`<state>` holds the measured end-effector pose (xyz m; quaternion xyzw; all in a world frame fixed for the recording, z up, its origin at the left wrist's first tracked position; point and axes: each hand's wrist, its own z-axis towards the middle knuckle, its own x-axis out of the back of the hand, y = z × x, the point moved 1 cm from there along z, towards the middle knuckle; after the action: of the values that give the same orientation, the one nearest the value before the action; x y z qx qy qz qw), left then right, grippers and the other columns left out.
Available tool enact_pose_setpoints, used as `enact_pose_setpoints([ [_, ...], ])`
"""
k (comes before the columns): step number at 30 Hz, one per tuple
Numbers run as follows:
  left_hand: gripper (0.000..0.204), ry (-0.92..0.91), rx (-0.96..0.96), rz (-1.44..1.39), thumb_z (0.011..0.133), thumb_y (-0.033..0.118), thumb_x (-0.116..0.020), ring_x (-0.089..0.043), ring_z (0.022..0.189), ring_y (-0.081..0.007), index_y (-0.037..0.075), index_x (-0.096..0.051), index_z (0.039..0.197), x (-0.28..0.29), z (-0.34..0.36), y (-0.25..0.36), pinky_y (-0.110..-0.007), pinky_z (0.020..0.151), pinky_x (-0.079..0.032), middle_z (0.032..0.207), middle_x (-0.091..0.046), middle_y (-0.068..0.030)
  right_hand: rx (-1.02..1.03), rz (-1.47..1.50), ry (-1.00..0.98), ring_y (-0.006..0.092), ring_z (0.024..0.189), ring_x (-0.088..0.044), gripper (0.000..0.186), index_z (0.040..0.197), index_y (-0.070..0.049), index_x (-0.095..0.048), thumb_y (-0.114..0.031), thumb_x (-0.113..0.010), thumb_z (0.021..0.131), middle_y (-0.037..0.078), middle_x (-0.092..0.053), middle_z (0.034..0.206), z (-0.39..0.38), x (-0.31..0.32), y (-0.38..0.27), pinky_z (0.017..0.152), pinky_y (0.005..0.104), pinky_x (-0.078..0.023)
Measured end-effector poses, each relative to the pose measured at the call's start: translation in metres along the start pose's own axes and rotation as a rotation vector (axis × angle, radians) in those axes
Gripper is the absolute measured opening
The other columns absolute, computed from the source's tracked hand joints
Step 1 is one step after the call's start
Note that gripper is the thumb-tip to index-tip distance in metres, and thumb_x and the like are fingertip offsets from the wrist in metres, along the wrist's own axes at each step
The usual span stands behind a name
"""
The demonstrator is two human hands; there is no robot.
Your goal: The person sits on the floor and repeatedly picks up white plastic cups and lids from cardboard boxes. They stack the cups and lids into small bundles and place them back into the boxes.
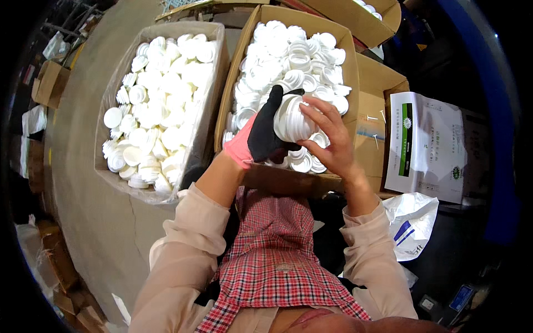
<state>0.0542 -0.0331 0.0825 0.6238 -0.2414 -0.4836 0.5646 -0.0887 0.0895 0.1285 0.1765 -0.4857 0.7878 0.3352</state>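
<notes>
My left hand point(268, 132), in a black glove with a pink cuff, is wrapped round a white plastic cap point(294, 119) with a ridged, threaded side. My bare right hand point(331, 136) touches the cap's right side with its fingers and thumb spread around it. Both hands are above a cardboard box point(227, 105) heaped with white plastic caps point(297, 61). To its left stands a second box lined with clear plastic point(219, 53), full of similar white threaded caps point(161, 105).
Right of the boxes is a shallow carton point(369, 83) with a few screw-like pieces on it. Beside that lie a white printed cardboard sheet point(427, 147) and a white plastic bag point(413, 222). Another cardboard box point(377, 28) stands at the back right. Cartons point(53, 83) line the left.
</notes>
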Motion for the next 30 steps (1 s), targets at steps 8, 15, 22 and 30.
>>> enact_pose_setpoints([
  [8,0.063,0.033,0.213,0.015,0.099,0.063,-0.024,-0.051,0.054,-0.0111,0.019,-0.044,0.139,-0.004,-0.009,0.014,-0.024,0.039,-0.035,0.084,-0.062,-0.0032,0.043,-0.11,-0.045,0.0341,0.122,-0.048,0.069,0.13,-0.012,-0.057,0.002,-0.076,0.066,0.012,-0.05,0.135,0.0,-0.007,-0.004,0.1,0.0421,-0.042],
  [15,0.067,0.038,0.187,-0.009,0.096,0.068,-0.025,-0.053,0.057,-0.0119,0.019,-0.046,0.138,0.0,-0.01,0.01,-0.024,0.04,-0.036,0.086,-0.062,-0.0037,0.045,-0.177,-0.048,0.0343,0.121,-0.049,0.071,0.129,-0.013,-0.058,0.005,-0.076,0.063,0.012,-0.051,0.134,0.004,-0.013,-0.011,0.098,0.0429,-0.043],
  [22,0.061,0.052,0.472,-0.138,0.096,0.063,-0.038,-0.049,0.047,-0.0101,0.015,-0.049,0.131,0.003,-0.015,0.016,-0.024,0.041,-0.038,0.076,-0.061,-0.004,0.046,-0.233,-0.077,0.0351,0.122,-0.047,0.074,0.131,-0.011,-0.056,0.007,-0.074,0.061,0.012,-0.052,0.132,0.005,-0.014,-0.013,0.099,0.0438,-0.043],
  [30,0.066,-0.041,0.426,-0.093,0.079,0.011,-0.075,-0.062,0.067,-0.0112,0.007,-0.041,0.137,-0.007,-0.014,0.017,-0.024,0.055,-0.05,0.096,-0.065,-0.0068,-0.381,0.464,0.144,0.0187,0.115,-0.051,0.057,0.129,-0.001,-0.053,-0.049,-0.05,0.098,0.01,-0.058,0.122,0.004,-0.015,0.008,0.099,0.0305,-0.039],
])
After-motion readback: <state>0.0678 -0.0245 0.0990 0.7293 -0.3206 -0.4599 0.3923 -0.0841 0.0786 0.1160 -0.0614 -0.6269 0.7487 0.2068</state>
